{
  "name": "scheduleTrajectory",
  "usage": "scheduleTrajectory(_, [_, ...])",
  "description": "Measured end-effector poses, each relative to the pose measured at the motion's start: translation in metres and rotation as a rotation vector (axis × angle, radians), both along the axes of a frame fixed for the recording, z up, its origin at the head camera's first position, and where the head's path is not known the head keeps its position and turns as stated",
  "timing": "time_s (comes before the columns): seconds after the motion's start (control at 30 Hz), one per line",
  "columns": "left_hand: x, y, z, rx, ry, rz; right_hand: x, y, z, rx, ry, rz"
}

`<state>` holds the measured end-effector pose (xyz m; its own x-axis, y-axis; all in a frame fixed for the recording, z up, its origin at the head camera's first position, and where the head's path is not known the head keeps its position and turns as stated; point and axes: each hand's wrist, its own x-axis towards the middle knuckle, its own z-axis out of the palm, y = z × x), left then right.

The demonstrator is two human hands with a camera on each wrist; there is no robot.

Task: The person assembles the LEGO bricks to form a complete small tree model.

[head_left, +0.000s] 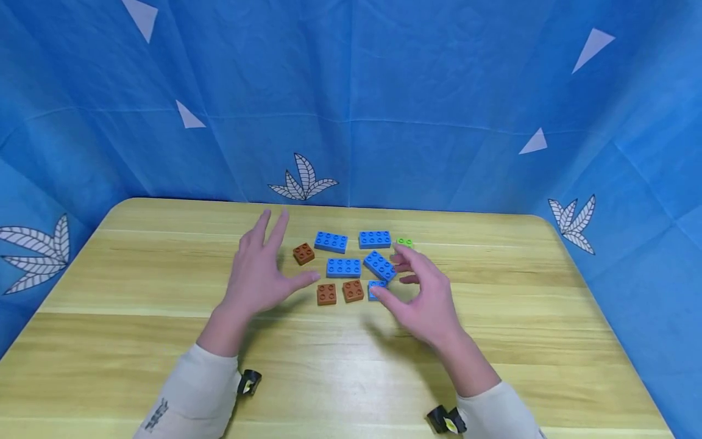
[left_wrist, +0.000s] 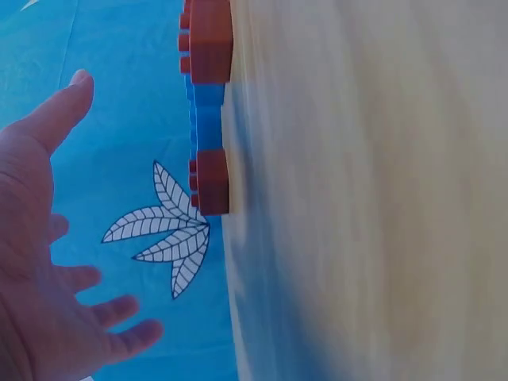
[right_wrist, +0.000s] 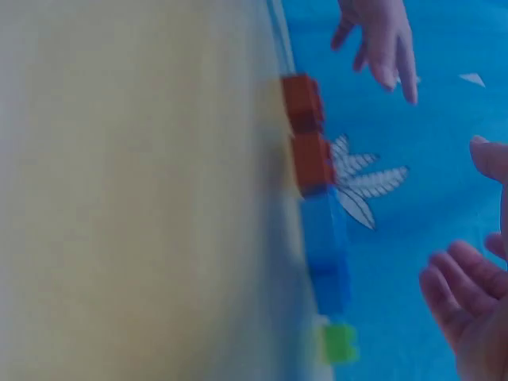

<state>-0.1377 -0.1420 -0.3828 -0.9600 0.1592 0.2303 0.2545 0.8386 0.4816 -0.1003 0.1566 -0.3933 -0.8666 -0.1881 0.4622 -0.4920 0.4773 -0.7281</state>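
Several toy building bricks lie in a loose group on the table, studs up. Long blue bricks stand in the middle and back, one of them turned at an angle. Three square brown bricks sit at the left and front. A small blue brick and a green brick are partly hidden by my right hand, which hovers at the group's right with fingers relaxed, holding nothing. My left hand is spread above the table left of the bricks, nearest a brown brick, and holds nothing.
The wooden table has rounded back corners. Behind it hangs a blue cloth with white triangles and leaf prints. Black wrist devices sit at both sleeve cuffs.
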Motion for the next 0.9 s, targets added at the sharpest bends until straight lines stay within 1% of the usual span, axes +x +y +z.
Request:
scheduleTrajectory(0.13, [0.004, 0.007, -0.003, 0.061, -0.057, -0.039, 0.009, -0.008, -0.009, -0.126, -0.159, 0.083])
scheduleTrajectory(0.2, [0.007, 0.01, -0.003, 0.089, -0.098, -0.046, 0.013, -0.01, -0.012, -0.155, -0.234, 0.103])
scheduleTrajectory(0.3, [0.01, 0.016, -0.005, 0.131, -0.159, -0.049, 0.017, -0.014, -0.016, -0.127, -0.331, 0.121])
scheduleTrajectory(0.4, [0.013, 0.019, -0.007, 0.163, -0.196, -0.07, 0.02, -0.017, -0.021, -0.062, -0.389, 0.138])
scheduleTrajectory(0.5, [0.015, 0.023, -0.01, 0.186, -0.221, -0.102, 0.021, -0.02, -0.025, -0.016, -0.404, 0.129])
scheduleTrajectory(0.6, [0.016, 0.025, -0.012, 0.198, -0.254, -0.128, 0.019, -0.022, -0.029, -0.003, -0.399, 0.085])
scheduleTrajectory(0.77, [0.016, 0.027, -0.019, 0.255, -0.316, -0.181, 0.011, -0.025, -0.033, -0.004, -0.397, -0.01])
scheduleTrajectory(0.9, [0.015, 0.03, -0.025, 0.299, -0.348, -0.222, 0.005, -0.029, -0.035, 0.012, -0.402, -0.038])
